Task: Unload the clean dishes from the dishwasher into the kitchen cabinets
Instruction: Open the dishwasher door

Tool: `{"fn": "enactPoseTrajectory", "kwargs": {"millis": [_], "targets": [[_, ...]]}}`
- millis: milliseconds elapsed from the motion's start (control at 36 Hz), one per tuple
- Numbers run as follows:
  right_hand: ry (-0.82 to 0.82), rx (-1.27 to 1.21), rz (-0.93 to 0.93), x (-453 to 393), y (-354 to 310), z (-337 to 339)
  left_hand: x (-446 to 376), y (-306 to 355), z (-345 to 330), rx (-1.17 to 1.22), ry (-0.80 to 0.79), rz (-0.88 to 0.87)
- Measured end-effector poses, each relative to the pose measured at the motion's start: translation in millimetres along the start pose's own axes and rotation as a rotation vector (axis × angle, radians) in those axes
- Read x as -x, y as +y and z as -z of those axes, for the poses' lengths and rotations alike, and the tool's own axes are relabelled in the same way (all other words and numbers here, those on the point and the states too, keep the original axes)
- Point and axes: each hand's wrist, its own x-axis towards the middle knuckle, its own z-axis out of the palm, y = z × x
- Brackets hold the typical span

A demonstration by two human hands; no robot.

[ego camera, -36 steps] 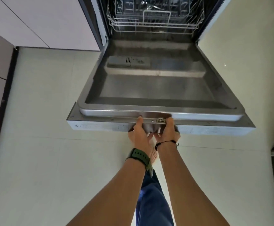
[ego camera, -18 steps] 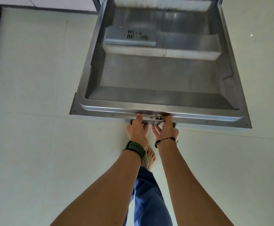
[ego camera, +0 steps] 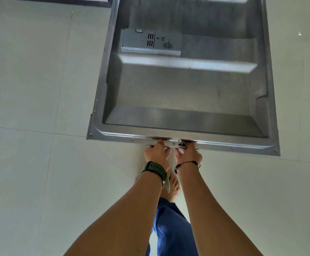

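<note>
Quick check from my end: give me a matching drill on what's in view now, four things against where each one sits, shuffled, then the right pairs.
Things
1. green watch strap
2. thin black cord bracelet
3. grey plastic detergent dispenser
4. small latch slot

Places
A. on the inner panel of the steel dishwasher door, toward its hinge end
B. on the right wrist
C. in the door's near edge, between the left hand and right hand
D. on the left wrist

Pairs: 1-D, 2-B, 3-A, 4-C
</note>
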Motion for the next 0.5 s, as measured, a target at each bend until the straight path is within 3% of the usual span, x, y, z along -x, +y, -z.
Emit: {"fn": "enactPoseTrajectory", "kwargs": {"millis": [333,444,500], "targets": [[0.018,-0.032,-0.081,-40.4,4.9,-3.3,-44.6,-11.1,4.3,-0.079,0.032,0.053],[-0.002,0.0,-0.102,-56.0,9.1,-7.0,-62.8,-16.1,4.8,-0.133,-0.094,-0.045],[-0.022,-0.002,-0.108,-69.1,11.1,-6.6,-72.9,-18.5,5.8,-0.234,-0.083,-0.065]]}}
